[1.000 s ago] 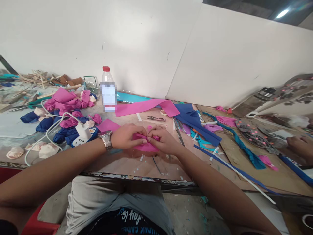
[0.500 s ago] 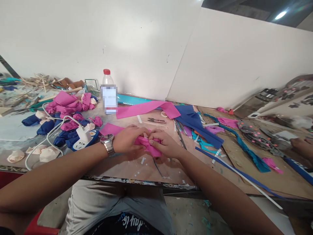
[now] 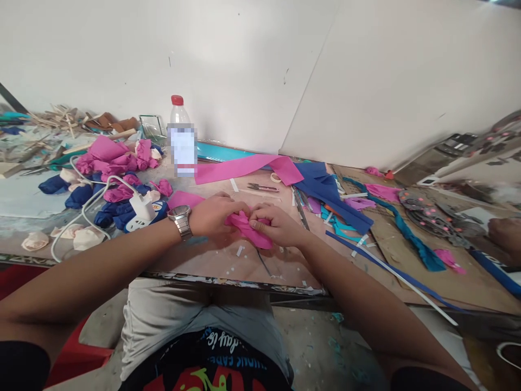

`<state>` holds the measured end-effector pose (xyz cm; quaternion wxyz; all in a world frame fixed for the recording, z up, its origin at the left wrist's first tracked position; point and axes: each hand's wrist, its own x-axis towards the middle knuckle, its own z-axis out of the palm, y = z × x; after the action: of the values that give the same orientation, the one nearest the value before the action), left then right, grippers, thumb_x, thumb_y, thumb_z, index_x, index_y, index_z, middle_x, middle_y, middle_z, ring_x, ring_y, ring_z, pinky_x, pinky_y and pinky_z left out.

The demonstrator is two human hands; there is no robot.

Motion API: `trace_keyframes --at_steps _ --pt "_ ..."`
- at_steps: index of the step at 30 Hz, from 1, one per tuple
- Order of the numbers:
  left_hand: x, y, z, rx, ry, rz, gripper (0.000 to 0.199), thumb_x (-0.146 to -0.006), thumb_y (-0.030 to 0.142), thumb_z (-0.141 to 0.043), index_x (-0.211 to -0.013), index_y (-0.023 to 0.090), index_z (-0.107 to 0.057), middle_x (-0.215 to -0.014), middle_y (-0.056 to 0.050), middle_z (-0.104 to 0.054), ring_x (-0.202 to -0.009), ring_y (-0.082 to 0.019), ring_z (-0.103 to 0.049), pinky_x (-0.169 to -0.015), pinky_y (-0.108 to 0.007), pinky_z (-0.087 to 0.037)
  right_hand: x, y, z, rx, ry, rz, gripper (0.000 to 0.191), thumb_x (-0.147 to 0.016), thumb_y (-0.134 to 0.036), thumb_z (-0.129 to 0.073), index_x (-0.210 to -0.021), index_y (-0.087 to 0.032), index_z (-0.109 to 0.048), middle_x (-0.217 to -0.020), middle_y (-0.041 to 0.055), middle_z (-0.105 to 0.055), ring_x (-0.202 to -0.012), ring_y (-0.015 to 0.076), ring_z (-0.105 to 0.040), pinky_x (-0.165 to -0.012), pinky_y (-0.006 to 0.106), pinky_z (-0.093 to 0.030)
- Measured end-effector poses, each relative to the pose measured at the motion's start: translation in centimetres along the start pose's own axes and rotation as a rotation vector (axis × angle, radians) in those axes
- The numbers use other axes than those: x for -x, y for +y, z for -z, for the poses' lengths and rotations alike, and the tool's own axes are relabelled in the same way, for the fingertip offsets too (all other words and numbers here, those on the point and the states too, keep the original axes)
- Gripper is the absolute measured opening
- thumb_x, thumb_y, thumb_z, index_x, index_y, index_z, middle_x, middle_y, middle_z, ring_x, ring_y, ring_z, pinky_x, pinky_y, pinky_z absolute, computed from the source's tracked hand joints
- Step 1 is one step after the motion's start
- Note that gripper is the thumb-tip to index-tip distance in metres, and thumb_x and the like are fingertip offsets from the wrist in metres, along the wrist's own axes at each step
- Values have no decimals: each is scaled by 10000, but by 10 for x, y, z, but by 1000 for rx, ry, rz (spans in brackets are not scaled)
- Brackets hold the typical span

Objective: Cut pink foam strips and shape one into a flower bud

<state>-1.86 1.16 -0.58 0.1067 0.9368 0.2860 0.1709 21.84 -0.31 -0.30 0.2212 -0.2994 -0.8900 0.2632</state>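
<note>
My left hand [image 3: 214, 215], with a metal watch on its wrist, pinches the left side of a crumpled piece of pink crepe paper [image 3: 257, 234]. My right hand [image 3: 280, 224] grips the same piece from the right, thumb on top. The fingers of both hands nearly meet over its folds, and a loose pink flap hangs toward me. A flat pink piece [image 3: 184, 200] lies just beyond my left wrist. Farther back stretches a long pink strip [image 3: 234, 170]. Small thread snips [image 3: 264, 187] and a tape ring [image 3: 275, 178] rest beyond my hands.
Gathered pink bundles [image 3: 108, 151] and blue bundles [image 3: 81, 196] crowd the left, beside a power strip [image 3: 140, 221] with a white cable. A bottle [image 3: 179, 115] stands near the wall. Blue sheets [image 3: 315, 184] lie to the right. At the far right, another person's hand [image 3: 504, 236] shows.
The view has tipped downward, so the table sits higher in the picture. Both hands stay on the pink paper, which looks more bunched between the fingers.
</note>
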Motion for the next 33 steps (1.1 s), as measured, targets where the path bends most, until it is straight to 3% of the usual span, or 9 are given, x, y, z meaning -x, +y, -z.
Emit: trace_keyframes --at_steps 6,10,19,23,26,33 --pt "1 -1 0 -31 -24 -24 455 -822 443 -746 -1199 217 -626 -949 -47 -732 -888 -244 -661 -925 -376 -431 0 -1 0 35 25 15 362 -997 -485 -544 -827 -201 -690 -844 38 -720 -816 184 -634 -837 344 -458" --pt "1 -5 -3 -27 -18 -17 401 -817 372 -732 -1168 217 -616 -927 -38 -731 -889 -239 -664 -904 -359 -431 1 -3 2 -23 31 7 214 -905 -414 -697 -923 -201 -715 -919 36 -752 -817 174 -656 -800 316 -483" --pt "2 -2 1 60 -42 -58 314 -835 444 -697 -1019 199 -629 -810 -18 -683 -753 -195 -615 -817 -328 -425 3 1 3 -13 30 10 239 -894 -394 -730 -1053 -216 -717 -959 44 -761 -870 192 -683 -867 354 -500" --pt "3 0 3 205 -64 -47 262 -952 403 -539 -882 185 -664 -732 -14 -646 -663 -151 -554 -693 -285 -390 3 4 2 73 34 43 169 -909 -367 -725 -997 -223 -714 -948 37 -768 -928 211 -683 -989 412 -424" --pt "2 0 2 263 -73 -1 268 -955 346 -525 -820 175 -682 -712 -11 -641 -645 -134 -533 -659 -268 -369 3 3 1 107 64 37 173 -907 -385 -725 -941 -215 -709 -892 37 -754 -921 218 -655 -938 391 -420" --pt "2 -1 0 323 -71 20 307 -976 394 -535 -925 181 -750 -753 -14 -694 -666 -125 -567 -656 -250 -365 3 -2 -1 121 85 19 187 -948 -346 -646 -819 -213 -670 -843 26 -736 -911 215 -628 -902 381 -400"
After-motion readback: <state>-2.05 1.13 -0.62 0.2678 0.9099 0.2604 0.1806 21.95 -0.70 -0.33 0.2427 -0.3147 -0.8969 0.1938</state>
